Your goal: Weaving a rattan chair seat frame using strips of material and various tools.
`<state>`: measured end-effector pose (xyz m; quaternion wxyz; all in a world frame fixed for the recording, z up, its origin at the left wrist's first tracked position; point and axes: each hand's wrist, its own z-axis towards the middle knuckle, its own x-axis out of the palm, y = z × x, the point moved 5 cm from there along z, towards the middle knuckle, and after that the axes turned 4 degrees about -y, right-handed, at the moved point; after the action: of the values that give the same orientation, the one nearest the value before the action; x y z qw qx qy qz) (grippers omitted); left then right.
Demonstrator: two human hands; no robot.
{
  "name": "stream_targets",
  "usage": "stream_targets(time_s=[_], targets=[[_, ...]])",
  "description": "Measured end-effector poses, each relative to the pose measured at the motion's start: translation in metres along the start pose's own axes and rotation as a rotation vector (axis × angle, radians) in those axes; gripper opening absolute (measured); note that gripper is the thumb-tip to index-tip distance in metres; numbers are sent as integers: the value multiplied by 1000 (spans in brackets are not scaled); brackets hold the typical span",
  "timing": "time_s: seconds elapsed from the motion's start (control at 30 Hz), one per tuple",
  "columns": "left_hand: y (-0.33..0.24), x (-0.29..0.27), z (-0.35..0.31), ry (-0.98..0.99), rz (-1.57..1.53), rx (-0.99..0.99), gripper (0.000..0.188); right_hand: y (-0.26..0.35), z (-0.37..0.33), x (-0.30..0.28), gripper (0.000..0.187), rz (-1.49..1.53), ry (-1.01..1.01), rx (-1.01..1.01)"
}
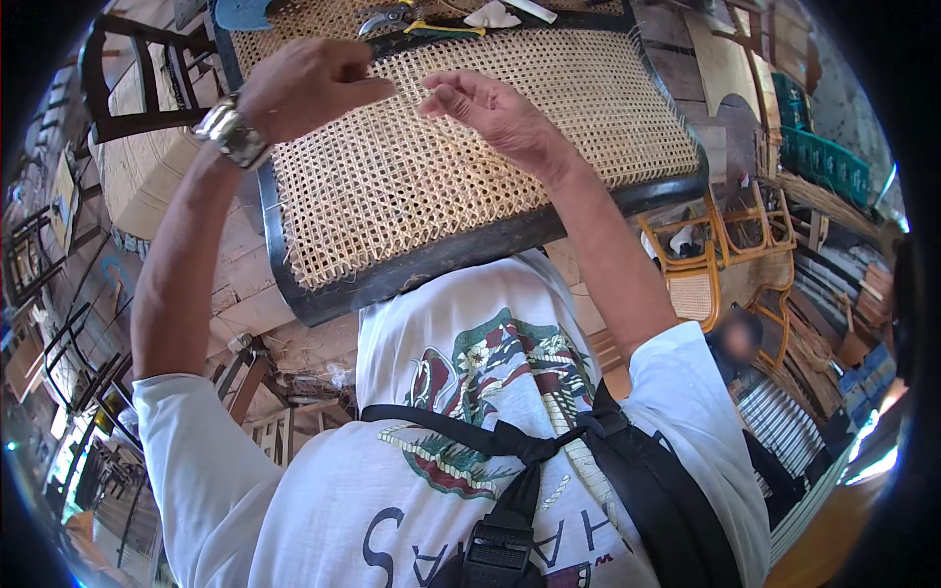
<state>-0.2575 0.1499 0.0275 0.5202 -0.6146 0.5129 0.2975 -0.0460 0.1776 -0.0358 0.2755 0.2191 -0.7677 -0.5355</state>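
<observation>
Before me lies a woven cane panel point(490, 167) in a black curved frame point(412, 260), its near edge against my shirt. My left hand point(312, 88), with a metal watch point(230, 132) on the wrist, is above the panel's far left part. Its fingers are curled, with thumb and forefinger drawn together; anything between them is too small to make out. Across a small gap, my right hand point(495, 113) hovers over the cane with loosely bent fingers apart, and nothing visible in them.
Beyond my hands lie cutters point(387, 18), a yellow-handled tool point(446, 29) and white scraps point(492, 15). A dark chair frame point(147, 73) stands at left. On the right are orange-brown chair frames point(730, 235), green crates point(823, 157) and a person point(774, 402) in striped clothing.
</observation>
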Motion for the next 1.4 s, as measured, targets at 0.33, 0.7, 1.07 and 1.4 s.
stream_targets(time_s=[0.33,0.7,1.07,1.4], targets=[[-28,113,12,284,-366,-115,36,-24,-22,-38,26,-987,-135,-50],[-69,107,46,418,143,-28,28,-28,-23,-42,26,-921,-219,140],[-41,150,17,390,-587,-306,43,-33,-22,-20,24,-1038,-181,174],[-37,136,22,396,-546,-305,45,-40,-24,-13,17,-1007,-253,224]])
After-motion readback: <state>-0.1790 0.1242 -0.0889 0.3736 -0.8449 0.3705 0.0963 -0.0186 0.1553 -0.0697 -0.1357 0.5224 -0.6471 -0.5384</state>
